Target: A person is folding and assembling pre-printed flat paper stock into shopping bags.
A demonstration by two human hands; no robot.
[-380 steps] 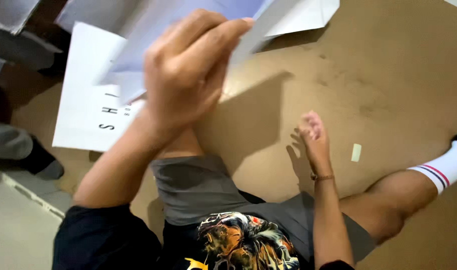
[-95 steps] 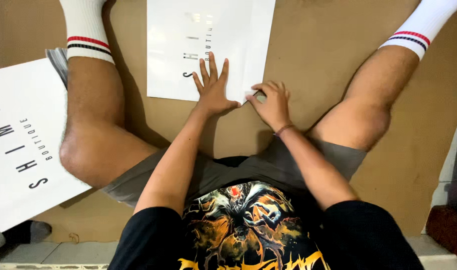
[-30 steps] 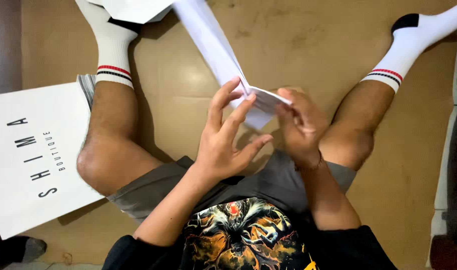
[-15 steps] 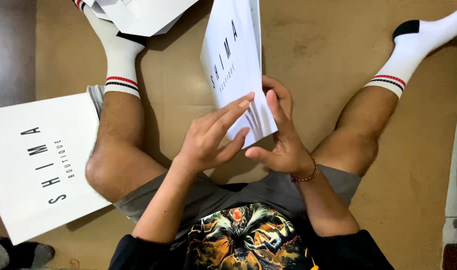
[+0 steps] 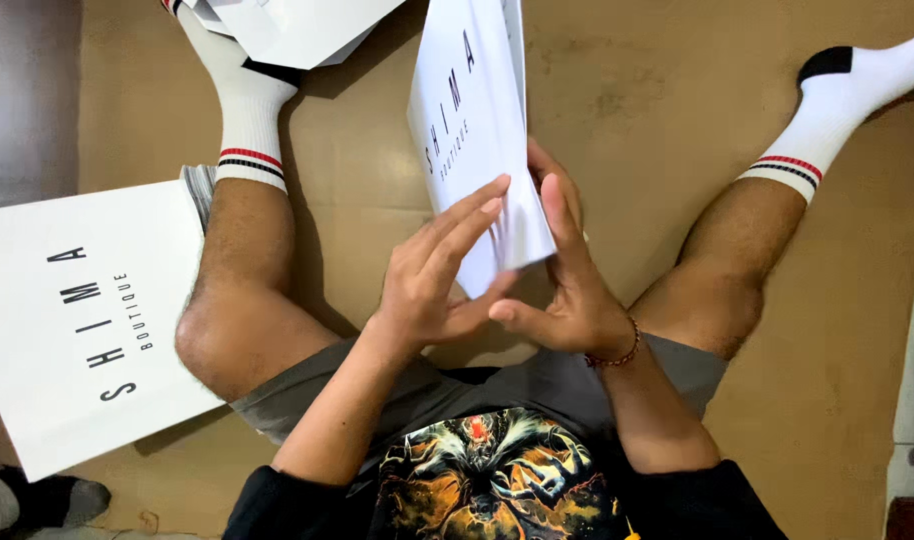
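A white folded card [image 5: 477, 130] with dark lettering stands tilted between the person's two hands, its lower end caught at the fingers and its upper end running out of view above. The left hand [image 5: 442, 285] lies on the card's printed face, fingers [image 5: 472, 215] long and close together, thumb reaching under the lower edge. The right hand [image 5: 567, 290] holds the card's right edge and back: its thumb stands up along the front edge, and the other fingers curl behind the card, only their knuckles showing. A bead bracelet [image 5: 617, 355] rings the right wrist.

Below the fingers are grey shorts [image 5: 537, 385] and a black printed shirt [image 5: 497, 480]. The bare legs spread to either side of the hands, each ending in a white striped sock [image 5: 247, 120]. Left of the left hand, beyond the knee, a stack of the same white cards [image 5: 77, 320] lies flat on the brown floor [image 5: 637, 90]. Above and left of the fingers, more white sheets [image 5: 297, 25] overlap the sock.
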